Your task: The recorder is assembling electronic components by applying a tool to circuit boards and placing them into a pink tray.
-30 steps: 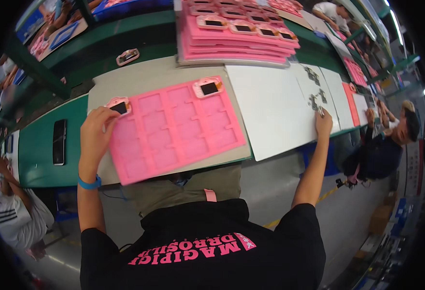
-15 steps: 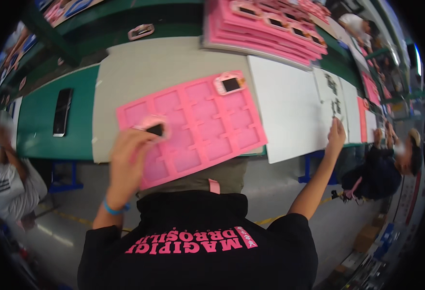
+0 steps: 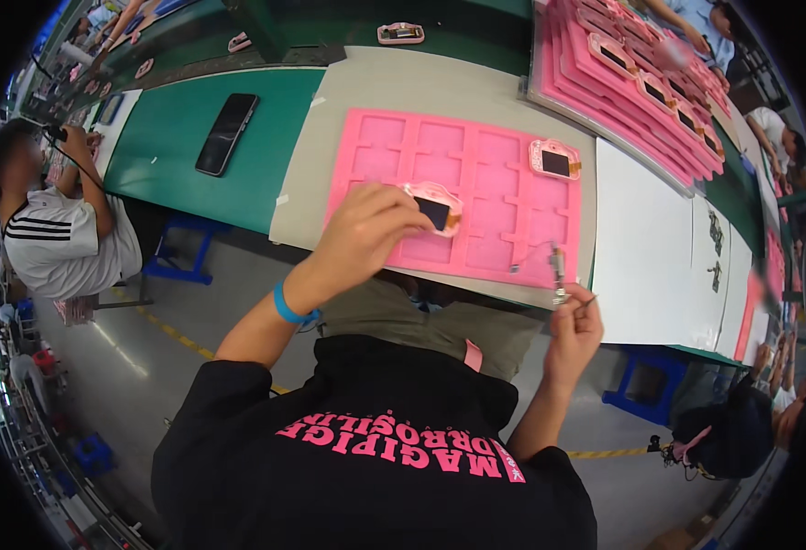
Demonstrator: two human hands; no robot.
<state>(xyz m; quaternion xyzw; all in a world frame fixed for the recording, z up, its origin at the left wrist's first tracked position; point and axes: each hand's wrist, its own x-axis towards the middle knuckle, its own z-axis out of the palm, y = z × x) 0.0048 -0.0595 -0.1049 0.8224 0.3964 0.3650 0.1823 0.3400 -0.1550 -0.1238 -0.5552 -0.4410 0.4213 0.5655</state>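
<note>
The small pink device with a dark screen [image 3: 432, 209] sits pinched in the left hand [image 3: 366, 229], held just above the middle cells of the pink moulded tray [image 3: 403, 147]. A second ago that hand was at the tray's far left corner with the device; half a second ago it was over a left-hand cell; now it has carried the piece toward the tray's centre, so the device has been lifted out and brought in front of the body. The right hand [image 3: 575, 321], which was stretched out over the white sheet [image 3: 641, 247] to its right, has come back to the tray's near edge and now grips a small metal part with a thin wire [image 3: 559, 275] between its fingertips. Both hands are thus closed on something, and they have drawn toward each other, which suggests the part and the device are being brought together, in my reading

Beyond the right hand, a second pink device [image 3: 554, 159] rests in the tray's far corner cell. Further off stands a stack of pink trays [image 3: 632, 82]. Past the left hand a black phone [image 3: 226, 133] lies on the green bench [image 3: 165, 156]
</note>
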